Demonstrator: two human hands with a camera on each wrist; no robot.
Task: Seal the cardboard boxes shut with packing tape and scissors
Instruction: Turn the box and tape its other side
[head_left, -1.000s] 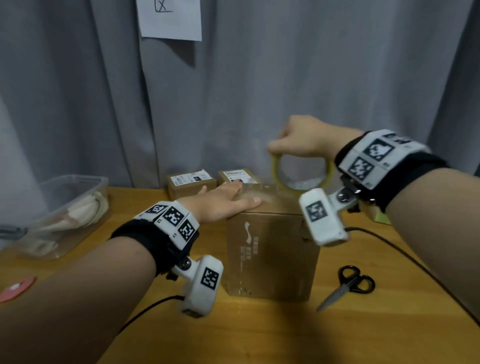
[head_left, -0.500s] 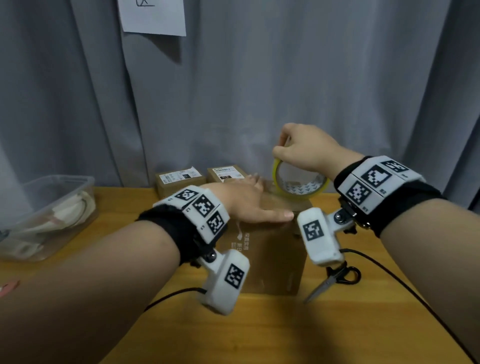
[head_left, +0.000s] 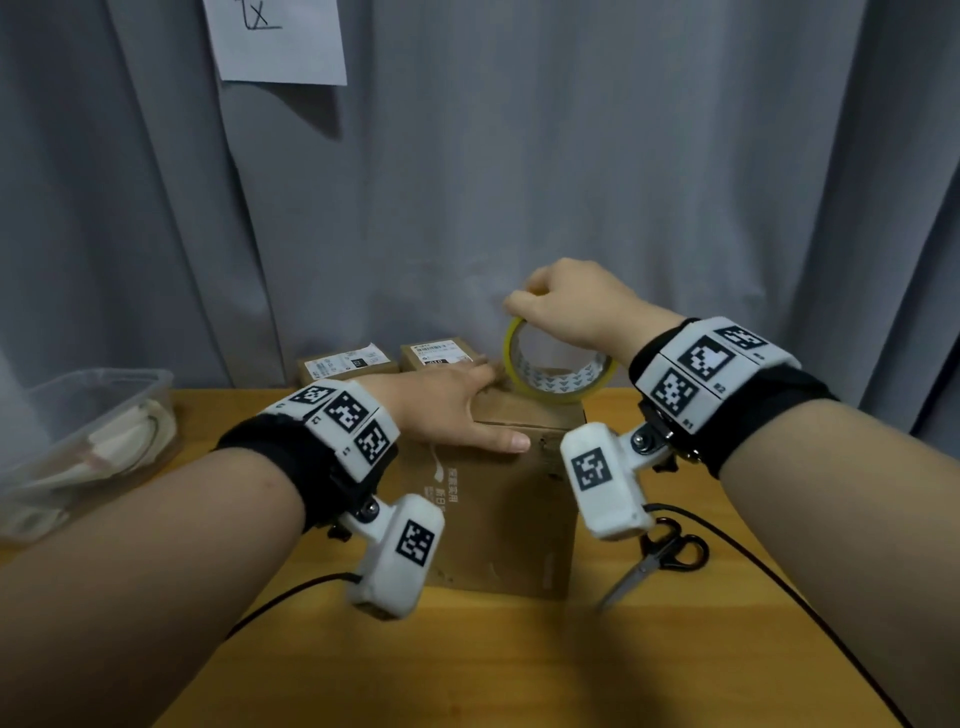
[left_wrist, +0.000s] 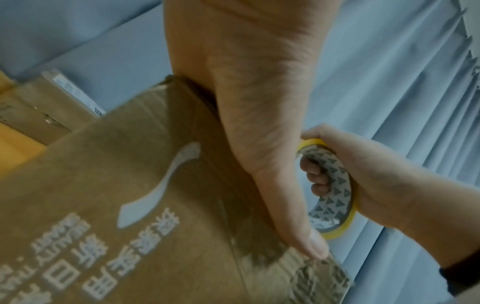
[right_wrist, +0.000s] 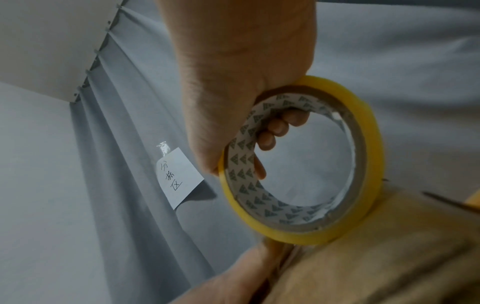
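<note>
A tall brown cardboard box (head_left: 498, 519) (left_wrist: 109, 205) stands on the wooden table (head_left: 519, 665). My left hand (head_left: 441, 410) (left_wrist: 259, 102) lies flat on the box top, fingers straight, thumb along the front edge. My right hand (head_left: 566, 306) (right_wrist: 246, 82) grips a yellow-edged roll of packing tape (head_left: 558, 371) (right_wrist: 303, 162) (left_wrist: 335, 189), fingers curled through its core. The roll stands on edge at the far right of the box top (right_wrist: 389, 246). Black-handled scissors (head_left: 660, 558) lie on the table right of the box.
Two small labelled cardboard boxes (head_left: 345, 364) (head_left: 441, 355) sit against the grey curtain (head_left: 519, 182) behind. A clear plastic tub (head_left: 78, 441) stands at the table's left. Black cables (head_left: 779, 582) run across the table on both sides. A paper note (head_left: 280, 39) hangs on the curtain.
My left hand slid further across the box top toward the right. My right hand lowered the tape roll onto the far side of the box top.
</note>
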